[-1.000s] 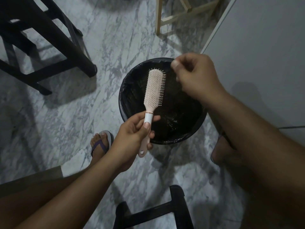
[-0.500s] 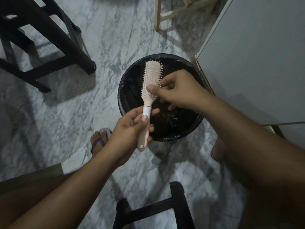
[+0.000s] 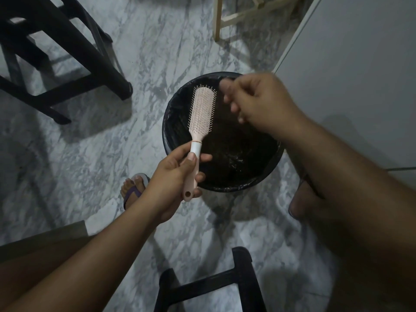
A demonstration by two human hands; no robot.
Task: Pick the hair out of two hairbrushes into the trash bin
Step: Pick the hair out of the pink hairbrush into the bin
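Observation:
A pink paddle hairbrush (image 3: pixel 201 111) with a white band on its neck is held upright over a round trash bin (image 3: pixel 167 134) lined with a black bag. My left hand (image 3: pixel 173 179) grips the brush by its handle, bristles facing up. My right hand (image 3: pixel 258 102) hovers over the bin just right of the brush head, apart from it and blurred. Its thumb and forefinger pinch together as on strands of hair, though the strands are too fine to make out. Only this one brush is in sight.
The bin stands on a grey marble floor. A dark stool (image 3: pixel 67 52) is at the upper left, pale wooden legs (image 3: pixel 217 19) at the top, a white cabinet (image 3: pixel 360 75) at the right. A black stool rail (image 3: pixel 202 284) lies below, and my sandalled foot (image 3: pixel 135 190) is beside the bin.
Half a second ago my right hand's fingers were at the bristles; it has now lifted away to the right with its fingertips pinched. My left hand keeps holding the brush.

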